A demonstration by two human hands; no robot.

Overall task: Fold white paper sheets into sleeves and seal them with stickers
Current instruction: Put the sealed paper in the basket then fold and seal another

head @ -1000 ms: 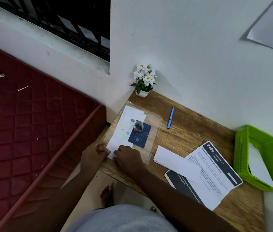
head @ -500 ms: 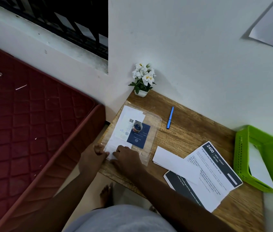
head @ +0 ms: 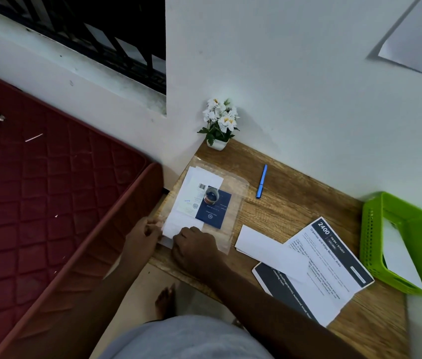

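I see both hands at the bench's [head: 282,216] 9 o'clock corner, working one white sheet [head: 179,224]. The sheet lies flat on a clear plastic sleeve [head: 233,203], long axis running roughly 7 to 1 o'clock, near end pointing at me. The left hand [head: 142,235] is at the sheet's 9 o'clock edge, fingers curled, pinching that edge. The right hand [head: 194,244] is just beside it at 3 o'clock, knuckles up, fingers bent down onto the sheet's near end; I can't tell whether it pinches or only presses.

On the same pile, toward 12 o'clock: a dark blue booklet [head: 212,211], with a tape roll [head: 212,196] sitting on its far corner, and more white papers [head: 199,185] with a barcode label.

A folded white sheet [head: 261,244] lies apart at 3 o'clock of the hands, long axis 10 to 4 o'clock, overlapping a printed card [head: 334,257]. A second dark card [head: 279,283] sits under those.

A blue pen [head: 261,181] lies at 1 o'clock, near upright in view. A flower pot [head: 219,125] stands in the far corner against the wall. A green basket [head: 401,244] at far 3 o'clock holds white paper. A red mattress [head: 36,203] lies at 9 o'clock off the bench.
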